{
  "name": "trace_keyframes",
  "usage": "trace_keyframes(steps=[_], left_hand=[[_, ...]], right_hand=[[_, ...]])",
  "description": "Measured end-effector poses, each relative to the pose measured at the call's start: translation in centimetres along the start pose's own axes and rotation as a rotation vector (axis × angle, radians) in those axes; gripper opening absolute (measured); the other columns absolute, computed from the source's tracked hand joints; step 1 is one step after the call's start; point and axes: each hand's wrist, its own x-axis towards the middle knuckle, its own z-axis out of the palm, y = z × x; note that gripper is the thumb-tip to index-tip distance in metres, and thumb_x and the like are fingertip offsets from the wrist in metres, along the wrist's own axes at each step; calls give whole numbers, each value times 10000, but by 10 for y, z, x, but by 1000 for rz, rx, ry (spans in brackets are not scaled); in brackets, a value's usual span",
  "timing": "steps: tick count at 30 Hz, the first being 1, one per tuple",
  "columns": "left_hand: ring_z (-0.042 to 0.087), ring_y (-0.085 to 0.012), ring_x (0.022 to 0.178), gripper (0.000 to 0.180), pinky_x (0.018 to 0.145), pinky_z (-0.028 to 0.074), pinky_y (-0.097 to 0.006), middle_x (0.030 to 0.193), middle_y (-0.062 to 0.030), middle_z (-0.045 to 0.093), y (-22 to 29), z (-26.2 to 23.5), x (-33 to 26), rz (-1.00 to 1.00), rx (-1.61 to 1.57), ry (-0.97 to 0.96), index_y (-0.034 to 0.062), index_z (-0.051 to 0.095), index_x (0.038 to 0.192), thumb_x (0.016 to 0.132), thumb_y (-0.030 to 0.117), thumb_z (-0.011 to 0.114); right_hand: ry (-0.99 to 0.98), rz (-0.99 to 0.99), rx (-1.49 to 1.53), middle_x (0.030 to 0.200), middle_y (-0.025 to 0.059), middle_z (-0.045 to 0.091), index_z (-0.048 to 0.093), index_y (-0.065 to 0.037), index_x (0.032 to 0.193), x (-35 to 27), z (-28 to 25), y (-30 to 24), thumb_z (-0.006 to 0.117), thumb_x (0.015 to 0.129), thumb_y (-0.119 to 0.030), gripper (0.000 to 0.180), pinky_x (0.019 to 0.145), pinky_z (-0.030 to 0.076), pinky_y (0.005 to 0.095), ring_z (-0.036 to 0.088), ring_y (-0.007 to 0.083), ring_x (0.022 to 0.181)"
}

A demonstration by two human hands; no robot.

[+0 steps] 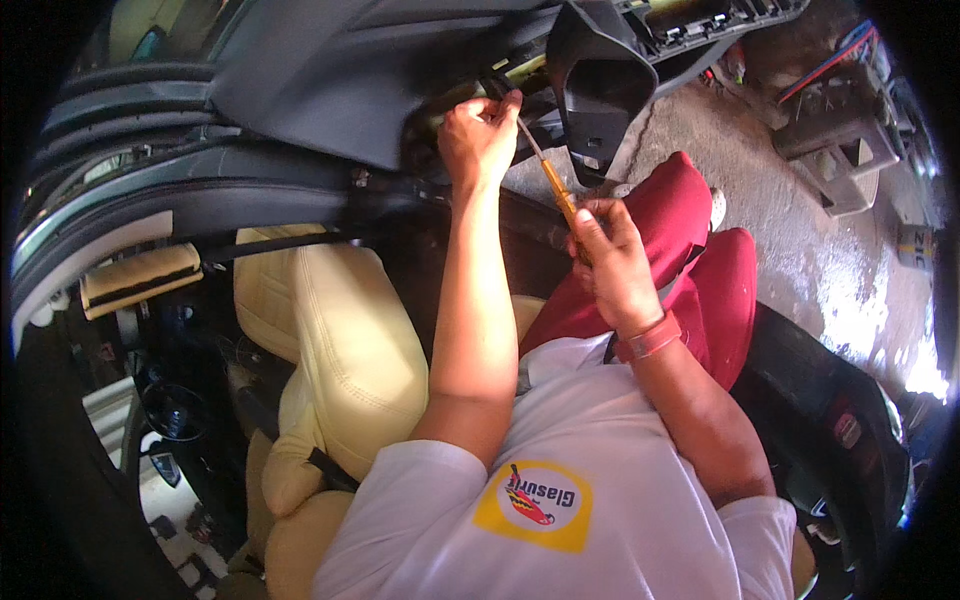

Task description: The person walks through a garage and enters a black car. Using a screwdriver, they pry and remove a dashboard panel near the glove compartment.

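Note:
My right hand (610, 250) is wrapped round the amber handle of a screwdriver (556, 182). Its thin metal shaft slants up and left toward the fingers of my left hand (480, 138). Those fingers are pinched together by the screwdriver's tip, at the lower edge of a dark grey dashboard (340, 80). Whatever sits between them is too small or too hidden to name. Just right of the shaft, a black plastic trim piece (603, 80) with a hollow face hangs down from the dashboard.
Cream padded seats (355, 340) lie to my left, with a cream sun visor (140, 280) beyond them. On the right, past my red trousers (665, 230), a concrete floor (770, 210) carries a grey plastic stool (840, 140) and a can (914, 245).

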Motion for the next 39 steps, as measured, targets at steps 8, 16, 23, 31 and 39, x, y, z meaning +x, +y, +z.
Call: trace_keyframes(steps=[8,16,23,31,39], left_hand=[[721,-353,717,439,705,550,-434,710,-165,720,-2,2,-2,-30,55,-15,53,770,747,854,479,751],[720,-365,718,429,699,547,-447,700,-173,712,-9,3,1,-6,-26,31,41,757,730,863,449,752],[714,-362,712,438,701,542,-445,697,-170,708,-4,-1,-1,-10,12,33,38,750,734,863,456,753],[687,-357,1037,244,934,525,-455,1065,-185,728,-1,2,-1,184,284,260,27,755,1029,953,215,618],[533,-214,1290,485,1061,349,-315,1462,-121,561,-95,-1,23,69,-899,-5,-3,543,1422,977,181,491]], right_hand=[[143,-282,-602,787,188,646,477,-12,1225,-9,1,9,670,989,-243,382,634,503,426,658,312,683],[-8,141,91,797,152,650,497,-25,1177,-12,2,2,665,1001,-267,343,609,501,431,639,281,646],[191,-322,-495,741,165,647,516,-43,1123,0,12,3,640,1011,-257,272,546,488,414,656,314,633],[269,-224,-380,987,177,675,581,-22,1210,1,-4,-13,721,922,-326,442,691,559,408,694,284,838],[60,-65,-106,984,349,651,451,48,1165,0,14,-11,595,995,-290,405,866,503,542,649,503,1001]])
